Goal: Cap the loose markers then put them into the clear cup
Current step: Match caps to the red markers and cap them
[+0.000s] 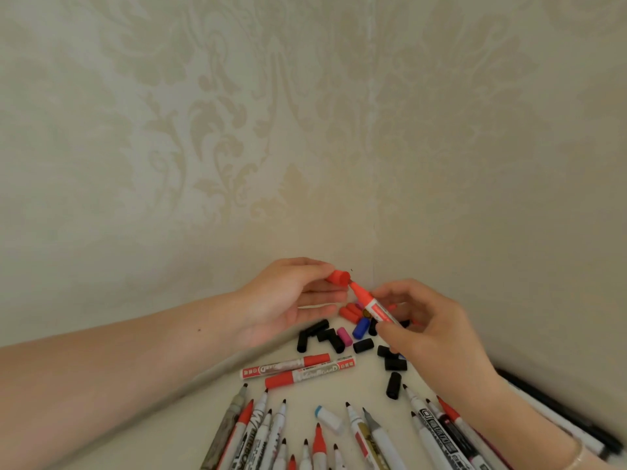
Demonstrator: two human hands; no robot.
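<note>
My left hand [288, 296] pinches a red cap [339, 278] between thumb and fingertips, held above the table. My right hand [427, 330] grips an uncapped red marker [371, 305] by its barrel, with the tip pointing up-left and almost touching the cap's opening. Two capped red markers [298, 367] lie side by side on the white table [169, 418]. Several uncapped markers [356, 432] fan out along the near edge. No clear cup is in view.
A heap of loose caps [346, 334], black, red, blue and pink, lies in the corner under my hands. More black caps [393, 385] sit to the right. Patterned wallpapered walls [305, 130] meet at the corner behind. Dark pens [576, 422] lie at the right edge.
</note>
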